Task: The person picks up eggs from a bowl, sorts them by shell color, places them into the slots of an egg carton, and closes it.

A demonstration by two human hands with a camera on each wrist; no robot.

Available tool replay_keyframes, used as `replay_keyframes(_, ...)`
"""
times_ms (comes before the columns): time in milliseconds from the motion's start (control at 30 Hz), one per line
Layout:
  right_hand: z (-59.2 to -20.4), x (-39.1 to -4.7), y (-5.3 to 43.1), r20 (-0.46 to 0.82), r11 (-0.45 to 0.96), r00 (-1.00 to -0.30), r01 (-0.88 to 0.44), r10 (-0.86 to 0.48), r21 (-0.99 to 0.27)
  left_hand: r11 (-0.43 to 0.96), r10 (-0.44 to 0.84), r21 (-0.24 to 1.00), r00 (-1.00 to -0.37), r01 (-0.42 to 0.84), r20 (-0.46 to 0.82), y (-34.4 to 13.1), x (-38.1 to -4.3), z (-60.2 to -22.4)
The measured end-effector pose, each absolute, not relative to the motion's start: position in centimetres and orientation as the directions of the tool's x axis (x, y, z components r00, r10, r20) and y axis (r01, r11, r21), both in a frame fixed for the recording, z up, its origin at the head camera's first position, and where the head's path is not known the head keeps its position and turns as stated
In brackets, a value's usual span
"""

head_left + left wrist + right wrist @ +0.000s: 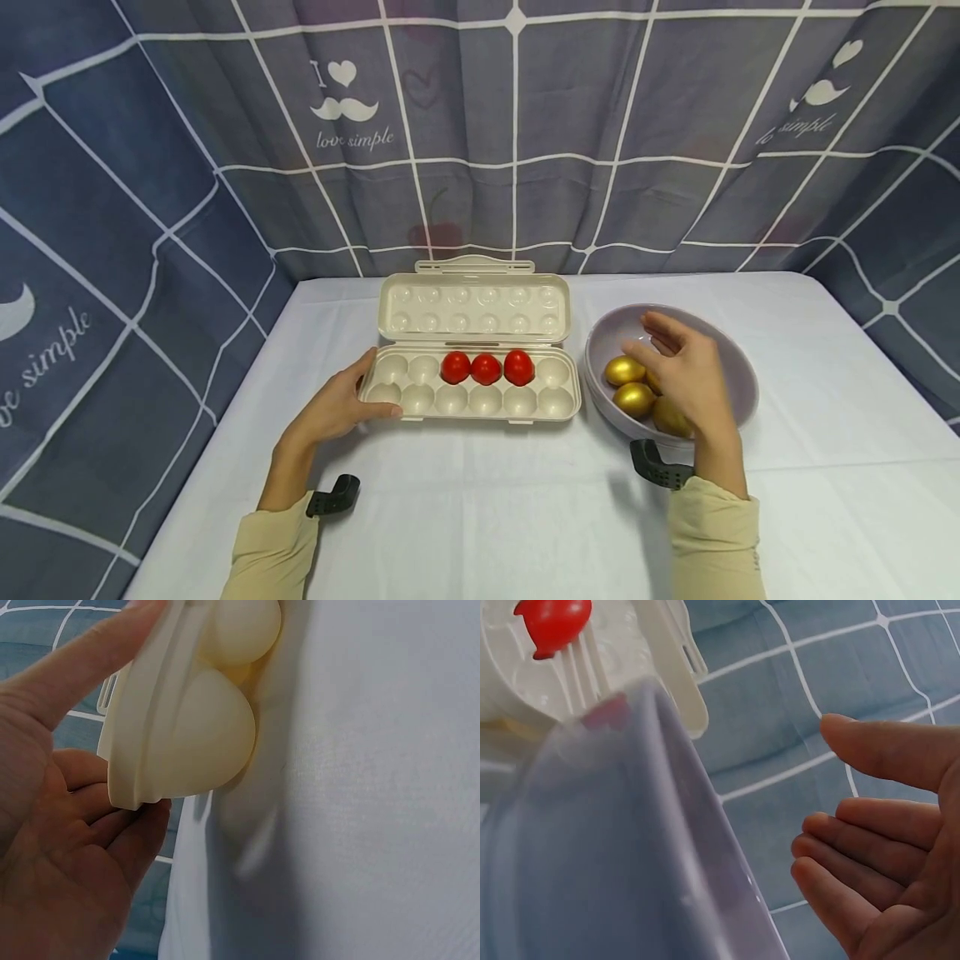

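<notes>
A cream plastic egg carton [468,404] lies with its lid [474,308] folded back. Three red eggs [486,369] sit side by side in its back row of cups. My left hand [337,404] grips the carton's left end; in the left wrist view the thumb lies along the rim and the fingers curl at the end. My right hand [686,367] is over the lilac bowl [738,387], thumb and fingers apart, with nothing between them. Several gold eggs [633,400] rest in that bowl, partly hidden by the hand.
A white cloth covers the table [480,517]. Behind it and at both sides hangs a grey-blue curtain [570,108] with white lines. The bowl stands just right of the carton, a narrow gap between them. Each wrist carries a black camera mount [660,467].
</notes>
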State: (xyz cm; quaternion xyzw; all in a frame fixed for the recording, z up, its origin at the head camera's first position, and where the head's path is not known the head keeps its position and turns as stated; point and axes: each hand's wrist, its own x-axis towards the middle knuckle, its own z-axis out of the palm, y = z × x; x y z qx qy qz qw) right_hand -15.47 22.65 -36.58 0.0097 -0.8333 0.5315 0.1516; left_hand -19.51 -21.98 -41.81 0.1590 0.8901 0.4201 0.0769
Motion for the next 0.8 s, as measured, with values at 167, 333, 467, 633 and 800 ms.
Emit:
replay_keyframes(167, -36.5, -15.1, 23.6, 0.242, 0.455, -0.961, -0.157, 0.135, -0.876, 0.594, 0.347, 0.774, -0.938, 0.218, -0.002, -22.0, -19.5, -41.9)
replay_keyframes(333, -36.4, -14.7, 24.5, 0.214, 0.491, -0.967, -0.119, 0.141, -0.863, 0.584, 0.35, 0.781, -0.937, 0.222, 0.004, -21.9, -19.5, -42.0)
replay_keyframes(467, -36.5, -14.3, 25.1, 0.17, 0.528, -0.968, -0.047, 0.186, -0.848, 0.58, 0.356, 0.783, -0.934, 0.226, 0.006, -21.8, -19.5, -42.1)
replay_keyframes(633, -36.4, -13.8, 25.8, 0.091, 0.562, -0.976, 0.036, 0.197, -0.827, 0.589, 0.354, 0.775, -0.935, 0.228, 0.005, -21.9, -19.5, -42.0)
replay_keyframes(800, -36.5, -13.7, 26.5, 0.035, 0.607, -0.985, 0.077, 0.171, -0.791, 0.605, 0.341, 0.766, -0.94, 0.215, -0.005, -22.1, -19.5, -41.9)
